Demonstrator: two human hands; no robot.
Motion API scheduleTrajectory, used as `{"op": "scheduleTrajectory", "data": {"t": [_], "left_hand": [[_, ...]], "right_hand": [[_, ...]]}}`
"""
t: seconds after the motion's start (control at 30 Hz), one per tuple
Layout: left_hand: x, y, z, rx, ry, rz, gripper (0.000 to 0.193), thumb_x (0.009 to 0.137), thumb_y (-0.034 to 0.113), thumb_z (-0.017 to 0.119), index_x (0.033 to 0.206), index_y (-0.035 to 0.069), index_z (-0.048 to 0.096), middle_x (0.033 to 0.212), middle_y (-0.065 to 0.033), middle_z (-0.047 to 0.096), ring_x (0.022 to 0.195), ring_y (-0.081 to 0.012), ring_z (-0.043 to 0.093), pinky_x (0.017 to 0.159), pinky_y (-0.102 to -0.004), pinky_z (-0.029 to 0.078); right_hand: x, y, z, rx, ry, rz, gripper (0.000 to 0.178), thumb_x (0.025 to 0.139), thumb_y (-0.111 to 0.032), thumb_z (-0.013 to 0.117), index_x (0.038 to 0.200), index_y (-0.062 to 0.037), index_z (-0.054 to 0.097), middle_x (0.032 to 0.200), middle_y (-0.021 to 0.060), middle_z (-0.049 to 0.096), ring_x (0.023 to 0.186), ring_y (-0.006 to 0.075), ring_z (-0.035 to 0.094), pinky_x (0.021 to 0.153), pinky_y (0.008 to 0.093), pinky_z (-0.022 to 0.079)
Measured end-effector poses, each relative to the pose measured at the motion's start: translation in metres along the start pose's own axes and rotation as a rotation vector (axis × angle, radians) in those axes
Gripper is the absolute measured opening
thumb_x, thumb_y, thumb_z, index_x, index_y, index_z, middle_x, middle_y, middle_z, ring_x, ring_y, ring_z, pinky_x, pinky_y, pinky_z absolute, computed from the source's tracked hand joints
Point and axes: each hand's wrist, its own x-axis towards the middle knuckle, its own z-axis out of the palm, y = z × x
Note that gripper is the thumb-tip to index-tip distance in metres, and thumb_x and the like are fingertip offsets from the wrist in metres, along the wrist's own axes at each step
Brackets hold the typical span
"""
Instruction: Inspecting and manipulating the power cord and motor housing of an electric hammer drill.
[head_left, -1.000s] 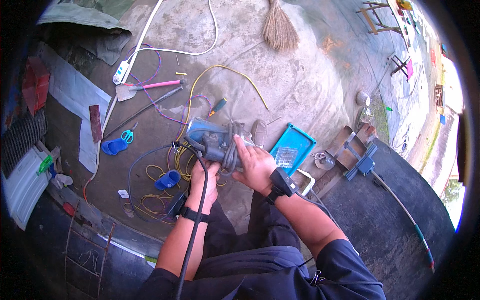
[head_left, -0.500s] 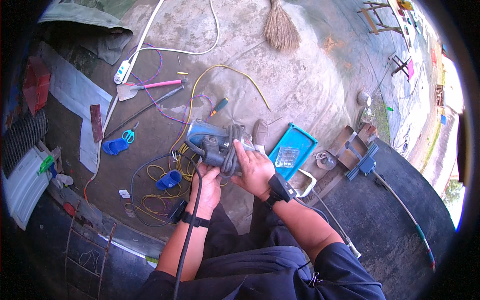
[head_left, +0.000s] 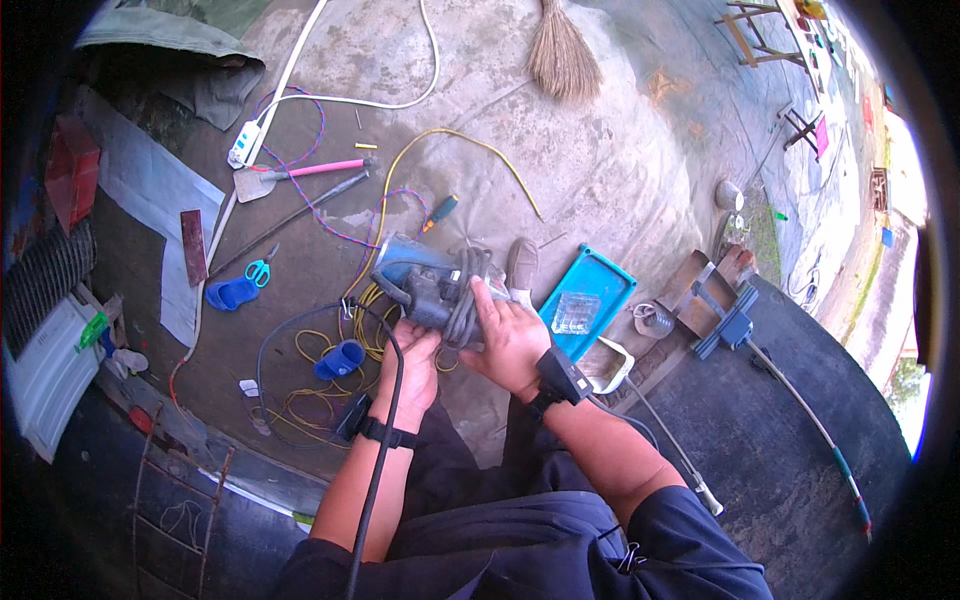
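In front of my legs I hold up a corded power tool with a blue housing and a black part; its exact kind does not show. A grey-black power cord is wound in several loops around its right end. My left hand grips the tool from below, fingers bent under the black part. My right hand presses the wound loops, its index finger stretched along them and the thumb beneath. A loose black length of cord runs down across my left forearm. The palm sides of both hands are hidden.
Left of the tool lie blue slippers, yellow wire, scissors and a pink-handled hatchet-like tool. A screwdriver lies beyond. To the right are a teal tray and a clamp-like metal tool. A broom is far off.
The tool has turned slightly in my hands, its blue end shifting a little to the right and down. Both hands keep their hold, and the floor items stay put.
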Motion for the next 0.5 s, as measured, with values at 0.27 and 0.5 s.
{"op": "scheduleTrajectory", "data": {"t": [0.27,0.5], "left_hand": [[0.022,-0.005,0.0,-0.07,0.014,0.029,0.035,0.087,-0.006,0.06,0.121,0.001,0.055,0.124,-0.0104,0.061,0.117,-0.0203,0.057,0.103,-0.0338,0.04],[0.034,-0.009,-0.011,0.012,0.035,0.054,0.036,0.088,-0.006,0.061,0.122,0.003,0.058,0.122,-0.0059,0.064,0.117,-0.018,0.057,0.103,-0.033,0.04]], "right_hand": [[0.009,0.004,-0.007,-0.005,-0.012,0.016,0.109,0.062,-0.032,0.087,0.146,0.0069,0.029,0.124,0.0249,0.06,0.109,0.0347,0.063,0.094,0.0397,0.051],[0.01,0.001,-0.001,-0.007,-0.018,0.038,0.109,0.064,-0.033,0.086,0.146,0.0075,0.027,0.125,0.0246,0.06,0.111,0.034,0.063,0.095,0.0393,0.05]]}}
